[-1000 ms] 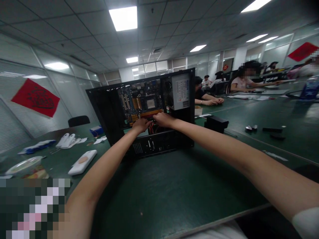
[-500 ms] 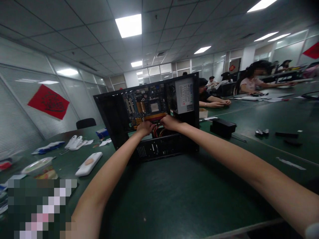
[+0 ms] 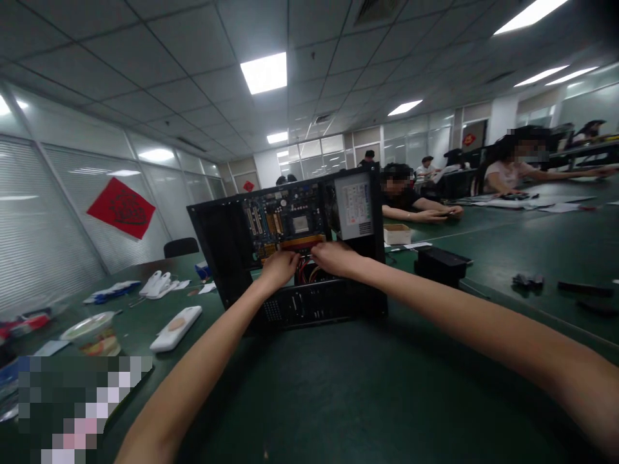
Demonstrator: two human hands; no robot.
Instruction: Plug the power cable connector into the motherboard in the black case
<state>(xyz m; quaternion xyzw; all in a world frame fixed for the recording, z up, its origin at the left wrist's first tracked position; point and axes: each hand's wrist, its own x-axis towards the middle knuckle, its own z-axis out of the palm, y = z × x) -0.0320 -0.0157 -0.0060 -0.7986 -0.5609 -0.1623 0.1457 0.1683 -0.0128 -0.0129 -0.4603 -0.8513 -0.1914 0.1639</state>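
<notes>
An open black computer case [image 3: 213, 248] stands upright on the green table, tilted a little in view. Inside it are a motherboard [image 3: 271, 209] and a silver power supply [image 3: 354, 209] at upper right. Both hands reach into its lower middle, at the bottom edge of the board. My left hand [image 3: 280, 269] has its fingers closed at the upper end of the red and orange cables [image 3: 305, 274]. Facing it, my right hand [image 3: 338, 259] is closed too, pinching at the same cables. The fingertips are partly hidden. A red-and-yellow strip [image 3: 302, 244] on the board shows just above them.
To the left lie a white power bank [image 3: 176, 328], a plastic tub [image 3: 94, 334] and white cables [image 3: 158, 283]. A black box-shaped part [image 3: 442, 265] and small dark pieces [image 3: 528, 282] are on the right. Co-workers sit across the table, near a small carton [image 3: 397, 234].
The view has shifted, so the case and table sit slightly lower in the picture. Both hands stay at the cables, with little visible movement relative to the case.
</notes>
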